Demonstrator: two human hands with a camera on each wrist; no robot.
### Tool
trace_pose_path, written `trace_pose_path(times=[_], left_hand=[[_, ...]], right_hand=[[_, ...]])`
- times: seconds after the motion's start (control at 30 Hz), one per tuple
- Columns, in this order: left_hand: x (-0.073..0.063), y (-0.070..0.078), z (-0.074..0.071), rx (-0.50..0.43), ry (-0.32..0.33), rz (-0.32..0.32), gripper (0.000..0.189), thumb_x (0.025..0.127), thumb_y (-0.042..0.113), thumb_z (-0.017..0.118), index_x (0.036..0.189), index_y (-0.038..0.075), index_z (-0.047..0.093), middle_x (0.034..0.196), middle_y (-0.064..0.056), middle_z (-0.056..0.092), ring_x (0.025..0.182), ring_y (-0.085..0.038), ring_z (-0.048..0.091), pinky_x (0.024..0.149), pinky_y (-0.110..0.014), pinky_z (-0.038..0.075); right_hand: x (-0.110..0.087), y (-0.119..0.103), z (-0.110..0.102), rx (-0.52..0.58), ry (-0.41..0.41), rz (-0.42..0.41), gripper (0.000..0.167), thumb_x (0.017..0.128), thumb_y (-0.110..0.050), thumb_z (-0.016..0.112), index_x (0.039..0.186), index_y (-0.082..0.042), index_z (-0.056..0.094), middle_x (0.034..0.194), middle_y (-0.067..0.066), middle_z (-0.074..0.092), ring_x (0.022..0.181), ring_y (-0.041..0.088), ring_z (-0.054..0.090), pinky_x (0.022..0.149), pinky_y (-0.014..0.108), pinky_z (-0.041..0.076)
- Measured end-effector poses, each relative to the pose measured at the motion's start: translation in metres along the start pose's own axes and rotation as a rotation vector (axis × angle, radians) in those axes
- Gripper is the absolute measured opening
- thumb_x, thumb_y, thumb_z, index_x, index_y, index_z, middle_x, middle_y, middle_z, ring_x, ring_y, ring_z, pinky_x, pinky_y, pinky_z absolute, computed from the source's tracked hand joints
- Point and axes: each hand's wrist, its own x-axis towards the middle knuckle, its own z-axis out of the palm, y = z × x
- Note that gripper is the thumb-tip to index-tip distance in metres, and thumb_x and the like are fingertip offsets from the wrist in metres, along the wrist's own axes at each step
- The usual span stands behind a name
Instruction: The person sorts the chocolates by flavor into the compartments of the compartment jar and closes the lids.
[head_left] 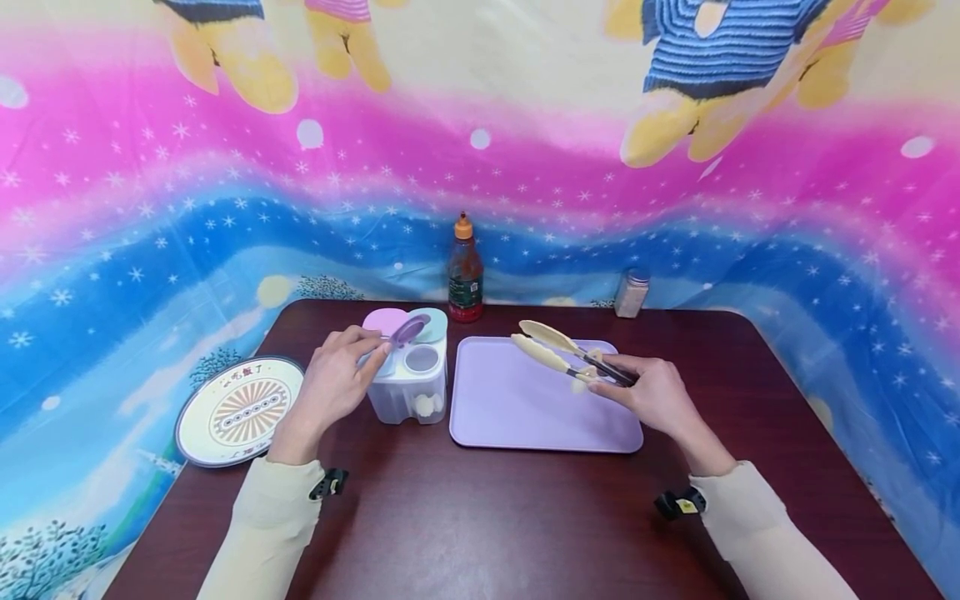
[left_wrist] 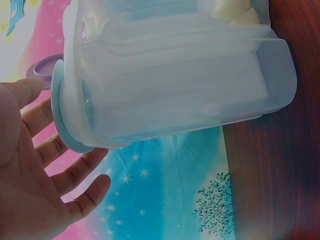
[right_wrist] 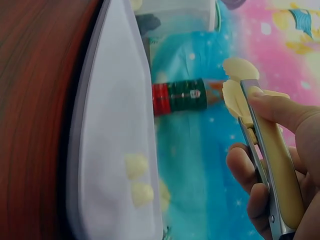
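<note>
My left hand [head_left: 337,371] pinches a raised purple lid [head_left: 410,330] at its edge, with other fingers by the light blue lid [left_wrist: 72,115] in the left wrist view. The lid is tilted up above a round opening [head_left: 422,359] of a clear multi-compartment container [head_left: 390,400]. A pale lump [head_left: 426,406] shows through its front wall. Over the lavender tray [head_left: 510,421], my right hand [head_left: 660,392] grips metal tongs [right_wrist: 272,165] with cream tips, which point left and stand apart. Pale yellow pieces [right_wrist: 140,194] lie on the tray, partly hidden by this hand in the head view.
A sauce bottle [head_left: 465,279] with an orange cap stands behind the container and tray. At the back right is a shaker jar [head_left: 632,293]. A patterned plate [head_left: 217,450] lies by the left table edge. A printed cloth [head_left: 525,192] hangs around the table.
</note>
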Motion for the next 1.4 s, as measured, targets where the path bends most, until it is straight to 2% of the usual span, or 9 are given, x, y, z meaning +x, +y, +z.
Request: trace_pose_path(times=[0.27,0.47,1.0,1.3,1.4], left_hand=[[0.0,0.0,0.0,-0.001,0.006,0.004,0.043,0.104,0.039,0.05,0.121,0.006,0.072,0.129,-0.013,0.065,0.119,-0.036,0.054,0.097,-0.056,0.042],[-0.001,0.0,0.0,-0.003,0.004,0.003,0.043,0.104,0.039,0.049,0.121,0.006,0.072,0.129,-0.013,0.065,0.119,-0.036,0.054,0.098,-0.056,0.041],[0.0,-0.001,0.0,-0.009,-0.006,-0.007,0.044,0.104,0.041,0.049,0.122,0.007,0.071,0.129,-0.013,0.064,0.121,-0.036,0.053,0.1,-0.056,0.041],[0.0,-0.001,0.0,-0.008,-0.003,0.002,0.044,0.104,0.04,0.049,0.122,0.007,0.071,0.129,-0.013,0.064,0.12,-0.036,0.053,0.099,-0.056,0.041],[0.0,-0.001,0.0,-0.008,-0.004,0.0,0.044,0.104,0.04,0.049,0.123,0.007,0.071,0.129,-0.013,0.064,0.121,-0.036,0.053,0.1,-0.056,0.041]], right_hand=[[-0.008,0.021,-0.006,-0.035,-0.036,0.048,0.061,0.079,-0.05,0.082,0.126,-0.014,0.071,0.102,0.011,0.076,0.072,0.018,0.054,0.052,0.026,0.043],[-0.012,0.034,-0.005,-0.063,-0.024,0.047,0.056,0.079,-0.047,0.082,0.123,-0.014,0.072,0.093,0.007,0.077,0.067,0.017,0.051,0.053,0.025,0.04],[-0.019,0.061,0.001,-0.117,-0.11,0.12,0.065,0.077,-0.057,0.08,0.125,-0.014,0.072,0.101,0.01,0.075,0.077,0.018,0.055,0.06,0.029,0.038],[-0.022,0.068,0.002,-0.143,-0.123,0.148,0.064,0.076,-0.058,0.08,0.124,-0.016,0.073,0.094,0.005,0.074,0.077,0.018,0.052,0.059,0.03,0.036],[-0.023,0.069,0.003,-0.161,-0.121,0.154,0.064,0.076,-0.058,0.08,0.124,-0.017,0.072,0.098,0.008,0.075,0.079,0.019,0.054,0.06,0.03,0.035]])
